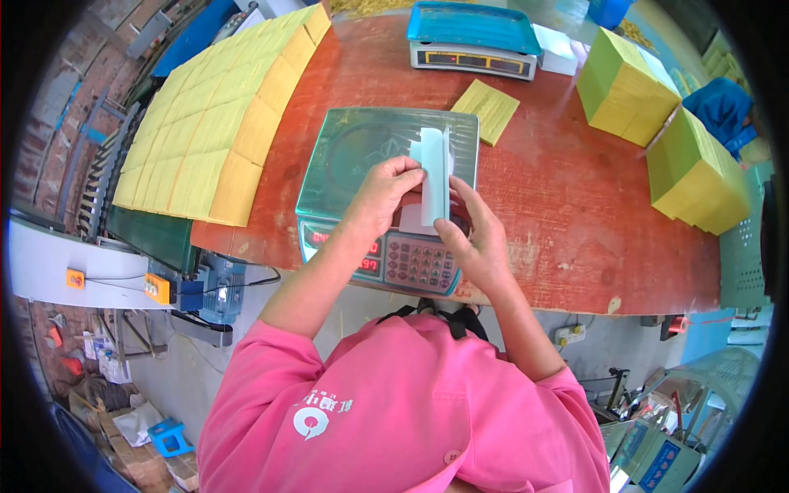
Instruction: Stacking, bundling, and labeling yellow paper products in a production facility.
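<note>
Between my hands, above the electronic scale (329,185), is a folded pale blue sheet (434,185), upright and narrow. Whether it is paper or film I cannot tell. My left hand (382,193) is closed on its left edge, thumb and fingers pinching it. Gripping the lower right side, my right hand (477,242) has its thumb near the bottom end and its fingers partly hidden behind. Under my hands, the scale has a clear-covered plate, a lit red display and a keypad at the near side. A flat yellow paper bundle (486,111) lies just beyond the scale's right corner.
Stacked yellow paper bundles (209,123) form a long block at the left of the red table (575,238). Two more yellow stacks (629,90) stand at the right. A second scale with a blue tray (472,29) sits at the back. Machinery flanks the table.
</note>
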Action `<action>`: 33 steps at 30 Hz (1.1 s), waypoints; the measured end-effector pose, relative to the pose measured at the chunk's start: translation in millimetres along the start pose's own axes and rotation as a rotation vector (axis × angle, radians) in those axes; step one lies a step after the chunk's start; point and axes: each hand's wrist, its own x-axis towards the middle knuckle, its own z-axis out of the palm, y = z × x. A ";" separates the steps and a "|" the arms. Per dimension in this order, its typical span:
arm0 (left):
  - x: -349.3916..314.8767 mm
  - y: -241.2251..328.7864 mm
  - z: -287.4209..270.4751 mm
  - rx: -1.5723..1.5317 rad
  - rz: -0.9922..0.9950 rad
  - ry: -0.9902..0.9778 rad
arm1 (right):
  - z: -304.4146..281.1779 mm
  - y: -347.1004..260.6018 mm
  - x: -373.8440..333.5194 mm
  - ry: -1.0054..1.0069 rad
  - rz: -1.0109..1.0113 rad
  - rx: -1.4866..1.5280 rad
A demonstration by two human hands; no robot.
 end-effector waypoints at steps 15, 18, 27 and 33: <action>-0.7 -11.5 9.1 0.033 0.187 0.090 | -3.4 -1.0 0.2 -0.096 -0.016 -0.038; -0.2 -13.9 8.5 0.020 0.178 0.095 | -2.0 1.4 -1.6 -0.075 -0.047 -0.042; 6.7 -11.3 7.4 -0.007 0.179 0.084 | -3.2 7.1 3.8 -0.051 -0.037 0.040; 0.2 -11.1 9.4 0.147 0.172 0.207 | -18.3 -0.9 10.5 0.215 -0.317 -0.371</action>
